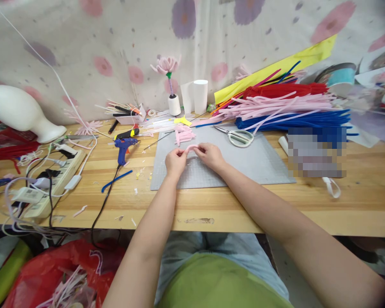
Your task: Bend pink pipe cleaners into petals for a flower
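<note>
Left hand (176,162) and right hand (210,155) pinching opposite ends of a short pink pipe cleaner (191,148), held just above grey cutting mat (259,164) on tabletop (356,205). Scissors (239,137) beyond right hand; blue glue gun (123,147) to the left.

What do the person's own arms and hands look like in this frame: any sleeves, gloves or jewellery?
Both arms are bare from the frame's lower edge to the wrists, with no sleeves in view. The left hand and right hand wear no gloves, and no rings, watch or bracelets are visible. Fingernails are too small to judge. Below the arms, a green top shows.
</note>
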A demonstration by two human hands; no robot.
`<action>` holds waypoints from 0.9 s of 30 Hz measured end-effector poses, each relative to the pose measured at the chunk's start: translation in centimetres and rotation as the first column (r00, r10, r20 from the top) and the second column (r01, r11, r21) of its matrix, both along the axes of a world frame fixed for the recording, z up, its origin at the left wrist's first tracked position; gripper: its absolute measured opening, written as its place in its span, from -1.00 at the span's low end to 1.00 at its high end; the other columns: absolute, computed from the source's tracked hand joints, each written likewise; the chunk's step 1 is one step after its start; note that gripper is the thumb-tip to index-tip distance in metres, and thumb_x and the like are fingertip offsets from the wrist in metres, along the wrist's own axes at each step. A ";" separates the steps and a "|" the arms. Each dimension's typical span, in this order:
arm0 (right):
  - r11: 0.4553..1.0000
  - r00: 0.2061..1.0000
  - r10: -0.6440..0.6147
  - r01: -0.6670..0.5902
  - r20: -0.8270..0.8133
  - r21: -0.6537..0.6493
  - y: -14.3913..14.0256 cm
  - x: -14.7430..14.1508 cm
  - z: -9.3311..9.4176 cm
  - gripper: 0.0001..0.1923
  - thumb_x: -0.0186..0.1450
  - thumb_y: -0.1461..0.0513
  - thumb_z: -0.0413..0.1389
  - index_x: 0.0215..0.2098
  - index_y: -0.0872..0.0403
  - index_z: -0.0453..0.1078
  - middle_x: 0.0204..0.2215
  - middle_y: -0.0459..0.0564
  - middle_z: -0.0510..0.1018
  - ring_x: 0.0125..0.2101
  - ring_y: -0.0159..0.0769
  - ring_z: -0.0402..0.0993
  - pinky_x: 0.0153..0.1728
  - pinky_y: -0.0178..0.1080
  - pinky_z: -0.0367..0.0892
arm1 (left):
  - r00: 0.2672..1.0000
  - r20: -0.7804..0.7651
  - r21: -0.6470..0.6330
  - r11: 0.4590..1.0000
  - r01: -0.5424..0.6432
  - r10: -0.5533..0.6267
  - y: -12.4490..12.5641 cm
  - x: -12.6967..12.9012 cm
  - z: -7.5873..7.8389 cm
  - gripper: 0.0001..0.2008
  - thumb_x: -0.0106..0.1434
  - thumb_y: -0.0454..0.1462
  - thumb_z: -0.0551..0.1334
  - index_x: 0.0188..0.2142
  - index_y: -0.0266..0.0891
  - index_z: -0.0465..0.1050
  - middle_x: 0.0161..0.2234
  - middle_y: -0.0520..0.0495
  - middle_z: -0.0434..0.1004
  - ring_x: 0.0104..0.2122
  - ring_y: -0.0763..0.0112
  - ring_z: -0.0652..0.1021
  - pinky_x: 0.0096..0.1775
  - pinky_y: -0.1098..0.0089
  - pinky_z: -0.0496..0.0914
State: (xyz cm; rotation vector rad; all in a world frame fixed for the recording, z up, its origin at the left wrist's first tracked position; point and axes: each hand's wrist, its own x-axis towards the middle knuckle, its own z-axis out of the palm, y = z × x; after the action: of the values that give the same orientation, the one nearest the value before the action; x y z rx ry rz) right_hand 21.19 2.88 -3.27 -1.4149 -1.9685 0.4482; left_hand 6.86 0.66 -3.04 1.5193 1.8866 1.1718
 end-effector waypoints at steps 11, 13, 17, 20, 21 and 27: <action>0.995 0.971 0.065 -0.081 -0.230 -0.063 0.0 -0.3 -0.1 -0.73 0.20 0.11 -0.01 -0.53 0.11 0.32 -0.61 -0.14 0.35 -0.56 -0.46 0.19 -0.48 -0.37 0.06 | 0.968 0.213 -0.120 0.980 0.158 -0.130 0.5 0.2 -0.1 -0.75 0.01 -0.12 0.22 -0.61 -0.26 0.41 -0.66 0.05 0.41 -0.62 0.53 0.39 -0.49 0.47 0.24; 0.993 0.962 0.080 -0.100 -0.261 -0.066 -0.1 -0.3 -0.1 -0.72 0.20 0.09 -0.01 -0.53 0.12 0.32 -0.61 -0.14 0.36 -0.55 -0.46 0.20 -0.48 -0.37 0.07 | 0.954 0.267 -0.113 0.979 0.172 -0.137 0.5 0.2 0.0 -0.75 0.00 -0.11 0.22 -0.61 -0.26 0.41 -0.67 0.05 0.40 -0.63 0.53 0.38 -0.50 0.48 0.24; 0.985 0.927 0.083 -0.131 -0.364 -0.109 0.0 -0.3 -0.1 -0.69 0.17 0.03 0.02 -0.47 0.12 0.37 -0.56 -0.11 0.43 -0.54 -0.45 0.24 -0.48 -0.37 0.10 | 0.947 0.294 -0.061 0.986 0.152 -0.128 0.4 0.2 -0.3 -0.75 0.00 -0.13 0.21 -0.63 -0.26 0.38 -0.69 0.07 0.37 -0.62 0.55 0.37 -0.49 0.49 0.23; 0.983 0.907 0.073 -0.134 -0.414 -0.122 0.2 -0.3 -0.4 -0.69 0.16 0.04 0.03 -0.45 0.12 0.38 -0.53 -0.10 0.46 -0.52 -0.44 0.27 -0.46 -0.37 0.13 | 0.962 0.238 -0.055 0.987 0.152 -0.135 0.5 0.2 -0.5 -0.76 0.00 -0.14 0.21 -0.64 -0.26 0.37 -0.68 0.08 0.36 -0.62 0.56 0.35 -0.49 0.49 0.21; 0.984 0.908 0.061 -0.123 -0.413 -0.126 0.2 -0.3 -0.4 -0.71 0.16 0.05 0.03 -0.45 0.12 0.37 -0.54 -0.10 0.45 -0.53 -0.44 0.27 -0.45 -0.37 0.14 | 0.963 0.229 -0.054 0.986 0.158 -0.142 0.5 0.2 -0.5 -0.76 0.00 -0.14 0.21 -0.64 -0.26 0.37 -0.68 0.08 0.36 -0.62 0.56 0.34 -0.49 0.49 0.21; 0.992 0.935 0.056 -0.091 -0.350 -0.085 -0.2 -0.4 -0.2 -0.78 0.16 0.11 0.01 -0.48 0.11 0.33 -0.55 -0.11 0.43 -0.54 -0.45 0.23 -0.47 -0.37 0.12 | 0.928 0.269 -0.087 0.952 0.292 -0.260 0.8 -0.3 -0.3 -0.69 0.06 -0.11 0.17 -0.69 -0.25 0.36 -0.73 0.08 0.30 -0.65 0.56 0.31 -0.50 0.48 0.20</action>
State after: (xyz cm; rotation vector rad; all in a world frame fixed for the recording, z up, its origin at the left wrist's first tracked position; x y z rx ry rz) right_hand 20.74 2.68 -3.45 -1.2253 -1.7331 0.7852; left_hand 6.55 1.47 -3.29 1.4339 1.4921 1.0417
